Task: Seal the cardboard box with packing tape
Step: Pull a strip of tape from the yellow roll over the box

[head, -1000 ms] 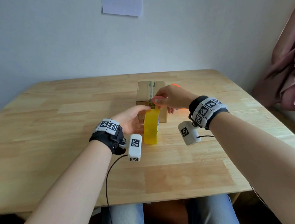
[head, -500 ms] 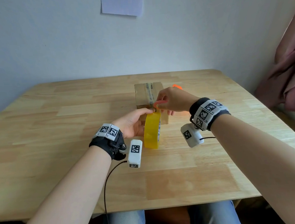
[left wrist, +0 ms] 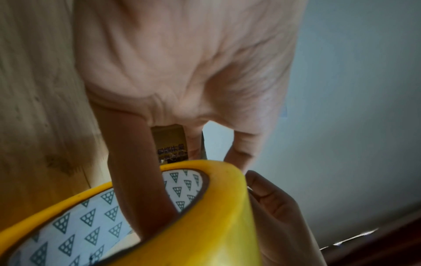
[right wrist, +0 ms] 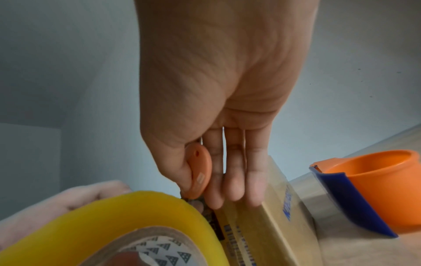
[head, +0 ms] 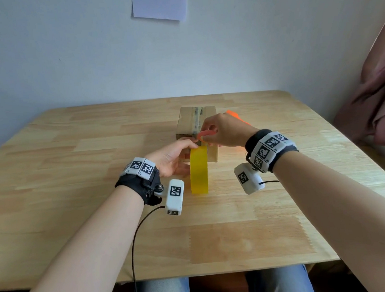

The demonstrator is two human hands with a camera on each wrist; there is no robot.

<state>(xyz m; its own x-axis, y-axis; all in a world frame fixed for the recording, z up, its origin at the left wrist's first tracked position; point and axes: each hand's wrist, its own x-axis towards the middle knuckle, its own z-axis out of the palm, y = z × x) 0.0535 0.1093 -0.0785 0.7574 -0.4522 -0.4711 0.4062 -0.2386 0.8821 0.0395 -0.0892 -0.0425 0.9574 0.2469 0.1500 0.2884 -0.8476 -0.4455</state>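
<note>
A small cardboard box [head: 188, 125] stands mid-table with a strip of tape along its top. Just in front of it a yellow tape roll [head: 198, 170] stands on edge. My left hand [head: 174, 156] grips the roll, a finger [left wrist: 141, 180] through its patterned core and the thumb on top. My right hand [head: 222, 132] pinches a small orange cutter [head: 205, 134] at the box's near top edge, right above the roll. In the right wrist view the cutter [right wrist: 199, 172] sits between thumb and fingers, and the fingertips touch the box [right wrist: 262, 225] beside the roll [right wrist: 136, 212].
An orange cup-like thing with a blue part [right wrist: 376, 189] sits on a silver cylinder just right of the box; its orange tip [head: 233, 115] shows behind my right hand. The wooden table [head: 76, 201] ends near my lap. Pink cloth [head: 381, 98] hangs at right.
The roll has turned from tilted to edge-on in my left hand. My right hand with the cutter has dropped slightly towards the roll's top. The box has stayed put.
</note>
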